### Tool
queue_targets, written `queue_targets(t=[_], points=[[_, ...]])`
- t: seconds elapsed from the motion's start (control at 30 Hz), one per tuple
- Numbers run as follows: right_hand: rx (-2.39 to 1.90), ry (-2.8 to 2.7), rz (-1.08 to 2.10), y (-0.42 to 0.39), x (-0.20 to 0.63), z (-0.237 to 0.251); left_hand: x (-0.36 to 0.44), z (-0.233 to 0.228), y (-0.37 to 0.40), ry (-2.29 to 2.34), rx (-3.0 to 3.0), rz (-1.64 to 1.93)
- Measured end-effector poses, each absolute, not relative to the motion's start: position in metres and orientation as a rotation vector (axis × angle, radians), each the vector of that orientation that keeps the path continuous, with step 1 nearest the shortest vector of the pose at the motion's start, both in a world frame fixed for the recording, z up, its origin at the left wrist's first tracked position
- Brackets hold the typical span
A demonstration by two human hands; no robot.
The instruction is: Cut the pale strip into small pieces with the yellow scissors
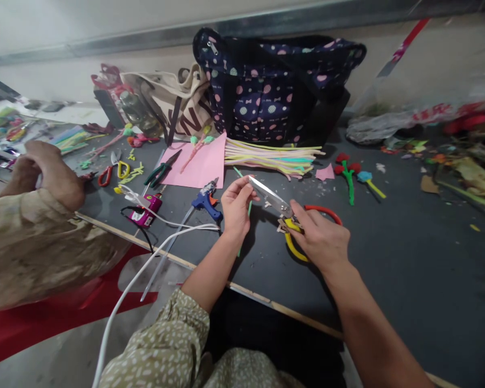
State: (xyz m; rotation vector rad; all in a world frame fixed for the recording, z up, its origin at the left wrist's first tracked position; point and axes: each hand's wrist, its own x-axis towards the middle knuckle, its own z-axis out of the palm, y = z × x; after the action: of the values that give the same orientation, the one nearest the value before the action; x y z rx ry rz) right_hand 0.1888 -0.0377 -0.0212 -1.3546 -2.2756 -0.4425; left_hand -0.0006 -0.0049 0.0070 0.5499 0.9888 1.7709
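My right hand [323, 234] grips a pair of scissors [270, 195] by its red and yellow handles, the blades pointing up and left. Their tip reaches the fingertips of my left hand [237, 205], which is closed in a pinch. A thin green stem [249, 209], perhaps a pipe cleaner, runs through the left fingers, one end above them and the other below. Whether the blades touch the stem is hidden by the fingers. To the left of that hand lies a blue glue gun [207, 200]. Small beige scraps [283, 223] are beside the scissors' pivot.
Behind my hands lie a pink sheet [206, 167] and a bundle of pipe cleaners [270, 158], with a patterned bag [262, 91] beyond. Dark pliers [161, 170] and a pink power strip [146, 211] with white cable [145, 258] are left, near another person's hands [56, 175]. Pipe-cleaner flowers [350, 180] lie right.
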Motion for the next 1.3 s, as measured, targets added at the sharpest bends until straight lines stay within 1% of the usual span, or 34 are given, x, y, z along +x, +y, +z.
queue_targets(t=[0.17, 0.47, 0.63, 0.87, 1.0, 1.13, 1.2, 1.3], points=[[-1.400, -2.287, -0.486, -0.038, 0.189, -0.023, -0.001, 0.007, -0.005, 1.010, 0.554, 1.785], [-1.344, -2.226, -0.502, -0.037, 0.188, -0.022, -0.001, 0.007, -0.005, 1.019, 0.551, 1.790], [-1.379, -2.104, -0.403, -0.034, 0.187, -0.025, -0.001, 0.008, -0.005, 1.035, 0.549, 1.783], [-1.441, -1.914, -0.074, -0.030, 0.191, -0.018, -0.005, -0.004, 0.001, 1.143, 0.737, 1.711], [-1.475, -1.850, -0.067, -0.027, 0.198, -0.013, -0.011, -0.016, 0.006, 1.455, 1.141, 1.543], [-1.531, -1.824, -0.045, -0.022, 0.203, -0.016, -0.016, -0.023, 0.008, 1.823, 1.664, 1.148], [-1.538, -1.814, -0.023, -0.021, 0.205, -0.018, -0.017, -0.024, 0.008, 1.916, 1.767, 0.986], [-1.554, -1.791, 0.002, -0.018, 0.208, -0.019, -0.017, -0.026, 0.008, 1.946, 1.838, 0.846]])
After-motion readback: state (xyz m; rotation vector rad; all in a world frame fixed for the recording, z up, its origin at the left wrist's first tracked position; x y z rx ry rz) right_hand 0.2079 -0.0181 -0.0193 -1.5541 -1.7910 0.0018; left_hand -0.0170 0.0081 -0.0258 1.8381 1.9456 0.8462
